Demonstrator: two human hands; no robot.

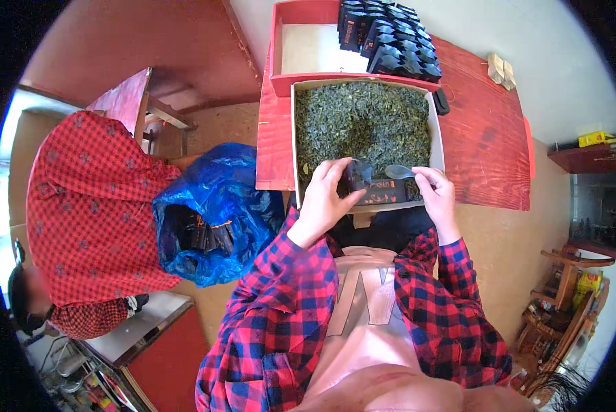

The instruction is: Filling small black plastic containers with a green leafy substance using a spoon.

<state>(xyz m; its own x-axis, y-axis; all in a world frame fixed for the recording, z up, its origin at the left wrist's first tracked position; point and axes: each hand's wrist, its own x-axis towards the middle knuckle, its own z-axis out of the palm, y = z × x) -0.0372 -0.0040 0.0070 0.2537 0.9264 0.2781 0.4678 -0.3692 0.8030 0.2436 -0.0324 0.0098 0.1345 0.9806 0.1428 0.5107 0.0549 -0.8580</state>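
A shallow box (437, 134) of loose dried green leaves (364, 103), which look like tea, lies in front of me. My left hand (327, 194) holds a small dark foil pouch (358, 174) over the near part of the leaves, between thumb and fingers. In my right hand (435, 191) is a small spoon (398, 172), gripped by its handle, with its bowl just right of the pouch. Whether the bowl carries leaves is hard to tell. Below the spoon, a black pouch with orange print (385, 192) lies flat by the box's near edge.
Behind the leaves, a red tray (277, 51) holds many standing dark pouches (395, 41) on its right side. Both boxes rest on a red wooden table (485, 144). Left of me, a blue plastic bag (220, 170) contains more pouches. A person (35, 293) sits beside a red checked cloth (102, 206).
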